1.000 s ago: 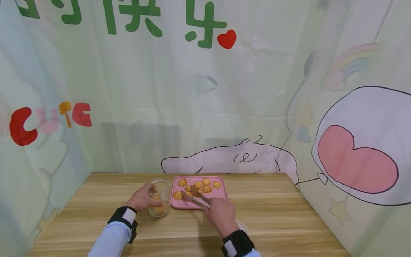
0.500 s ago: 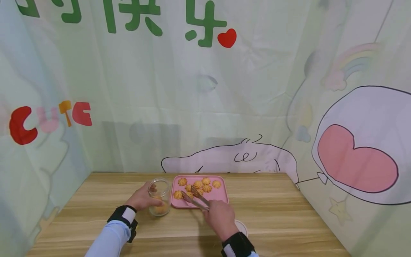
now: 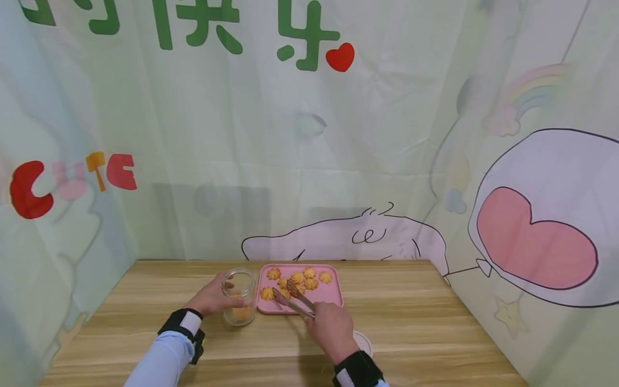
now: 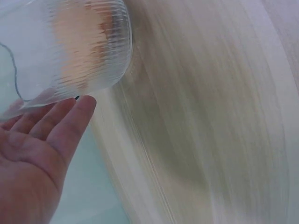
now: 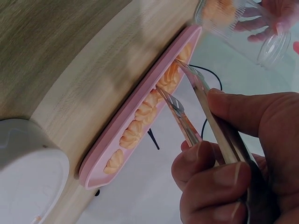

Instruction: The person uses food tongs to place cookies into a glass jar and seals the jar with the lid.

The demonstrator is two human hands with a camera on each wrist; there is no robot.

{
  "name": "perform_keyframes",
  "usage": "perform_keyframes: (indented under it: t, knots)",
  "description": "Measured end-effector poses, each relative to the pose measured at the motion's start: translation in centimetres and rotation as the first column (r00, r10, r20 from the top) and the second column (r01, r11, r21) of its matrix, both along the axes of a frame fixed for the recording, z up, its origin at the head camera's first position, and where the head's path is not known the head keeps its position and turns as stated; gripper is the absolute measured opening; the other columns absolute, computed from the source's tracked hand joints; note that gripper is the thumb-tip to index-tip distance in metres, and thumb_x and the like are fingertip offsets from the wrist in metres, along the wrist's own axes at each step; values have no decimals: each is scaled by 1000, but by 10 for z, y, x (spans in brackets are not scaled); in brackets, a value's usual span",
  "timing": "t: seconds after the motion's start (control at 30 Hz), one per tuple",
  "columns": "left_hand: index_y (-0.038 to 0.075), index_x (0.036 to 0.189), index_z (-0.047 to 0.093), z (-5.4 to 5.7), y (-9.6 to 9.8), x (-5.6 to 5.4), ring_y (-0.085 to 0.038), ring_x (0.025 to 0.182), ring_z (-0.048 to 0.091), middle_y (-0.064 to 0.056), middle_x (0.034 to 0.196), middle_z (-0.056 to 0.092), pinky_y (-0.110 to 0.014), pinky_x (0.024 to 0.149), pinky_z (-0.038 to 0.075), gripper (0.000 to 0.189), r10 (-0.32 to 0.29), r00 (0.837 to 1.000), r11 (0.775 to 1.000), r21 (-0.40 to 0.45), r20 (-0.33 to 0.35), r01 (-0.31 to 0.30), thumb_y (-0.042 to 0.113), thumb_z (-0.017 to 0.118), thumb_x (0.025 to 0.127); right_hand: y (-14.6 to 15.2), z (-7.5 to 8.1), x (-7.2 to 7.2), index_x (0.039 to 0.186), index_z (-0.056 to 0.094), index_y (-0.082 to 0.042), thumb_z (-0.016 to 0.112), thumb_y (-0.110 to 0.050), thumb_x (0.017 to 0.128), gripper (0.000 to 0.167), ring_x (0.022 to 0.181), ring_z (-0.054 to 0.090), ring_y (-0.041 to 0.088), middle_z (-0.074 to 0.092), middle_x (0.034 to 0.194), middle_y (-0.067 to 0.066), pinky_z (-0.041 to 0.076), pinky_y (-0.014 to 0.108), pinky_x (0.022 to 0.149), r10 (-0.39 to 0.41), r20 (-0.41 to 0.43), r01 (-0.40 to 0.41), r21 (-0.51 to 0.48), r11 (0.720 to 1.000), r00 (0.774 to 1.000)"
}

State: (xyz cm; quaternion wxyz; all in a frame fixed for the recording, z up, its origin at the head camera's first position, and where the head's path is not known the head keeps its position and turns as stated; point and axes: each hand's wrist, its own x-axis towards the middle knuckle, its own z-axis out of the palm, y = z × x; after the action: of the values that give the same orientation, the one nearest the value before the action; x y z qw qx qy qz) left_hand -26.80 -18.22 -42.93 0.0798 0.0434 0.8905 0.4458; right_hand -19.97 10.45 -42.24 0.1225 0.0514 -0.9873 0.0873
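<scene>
My left hand [image 3: 213, 297] holds a clear glass jar [image 3: 247, 294] upright on the table, thumb in front and fingers behind. Some cookies [image 4: 81, 44] lie in the jar's bottom, seen through its ribbed wall. To the jar's right is a pink tray [image 3: 333, 296] with several golden swirl-shaped cookies [image 3: 325, 277] on it. Metal tongs [image 5: 216, 133] are gripped in my right hand [image 3: 331, 328], between thumb and curled fingers. Their two tips stand apart, reaching down among the cookies at the tray's left half.
A white round object [image 5: 28, 172] stands on the table near my right wrist, partly hidden by the hand in the head view. The wooden table [image 3: 411, 322] meets a printed curtain [image 3: 193, 134] at its back and sides.
The hands, jar and tongs stay nearly still, with the tong tips over the same cookies. The head view has shifted slightly.
</scene>
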Motion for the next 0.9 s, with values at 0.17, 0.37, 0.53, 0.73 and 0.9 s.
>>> perform_keyframes:
  t: [0.17, 0.37, 0.53, 0.73, 0.9]
  knots:
    - [-10, 154, 31, 4, -1, 0, -58, 134, 49, -39, 146, 50, -68, 107, 44, 101, -14, 1000, 1000, -10, 6, 14, 33, 91, 85, 0, 0, 0, 85, 72, -11, 84, -31, 89, 24, 62, 60, 21, 62, 69, 3, 48, 40, 54, 2, 11, -2, -6, 1000, 1000]
    - [-12, 156, 28, 7, -1, -1, -60, 138, 45, -40, 150, 46, -70, 110, 41, 103, -38, 999, 999, 0, 3, 38, 32, 90, 86, 0, 0, -1, 84, 72, -11, 84, -30, 88, 24, 63, 62, 23, 63, 69, 4, 49, 41, 54, 0, 2, 0, -11, 1000, 1000]
    - [-12, 155, 34, 5, -1, -2, -59, 139, 46, -40, 150, 47, -69, 110, 42, 97, -56, 998, 998, 29, -1, 56, 29, 90, 87, -1, 0, -1, 86, 73, -11, 84, -30, 89, 23, 63, 61, 23, 63, 70, 5, 50, 41, 55, -8, 16, 9, -19, 1000, 1000]
    - [-12, 150, 42, 3, -2, -4, -56, 134, 50, -38, 144, 52, -67, 108, 45, 89, -50, 999, 998, 46, 2, 50, 27, 90, 86, -1, -1, -2, 87, 73, -11, 84, -30, 89, 22, 64, 61, 22, 64, 71, 5, 49, 41, 55, -16, 25, 17, -33, 999, 1000]
    - [-12, 150, 42, 4, -1, -4, -55, 133, 51, -36, 144, 53, -67, 108, 44, 89, -42, 999, 998, 40, 16, 41, 27, 90, 86, 0, -2, -3, 89, 74, -12, 83, -32, 90, 22, 63, 59, 21, 63, 70, 4, 48, 39, 54, -18, 27, 18, -24, 1000, 999]
